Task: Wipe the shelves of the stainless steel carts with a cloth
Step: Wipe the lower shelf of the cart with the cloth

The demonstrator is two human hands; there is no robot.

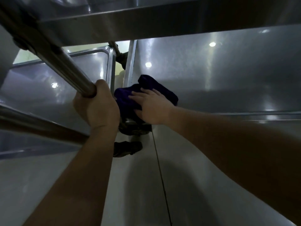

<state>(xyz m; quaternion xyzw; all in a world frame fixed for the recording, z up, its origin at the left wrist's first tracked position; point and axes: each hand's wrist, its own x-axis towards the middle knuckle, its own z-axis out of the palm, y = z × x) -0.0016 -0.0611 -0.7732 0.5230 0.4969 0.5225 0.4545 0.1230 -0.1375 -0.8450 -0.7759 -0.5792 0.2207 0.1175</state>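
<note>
head view: the fingers of the right hand (151,108) lie straight and slightly spread, pressing flat on a crumpled dark purple cloth (143,93). the cloth sits at the near left corner of the lower stainless steel shelf (228,75) of the right-hand cart, bunched against the shelf's raised left rim and spilling partly over it. the fingers of the left hand (96,105) are curled tight round the end of a round, polished steel cart tube (65,62) that slants up to the upper left; the thumb side faces the camera. beyond that hand lies the shallow steel tray shelf (57,82) of a second cart, just beside the first. below the cloth a dark caster wheel (127,148) stands on the pale glossy floor (138,185).
</note>
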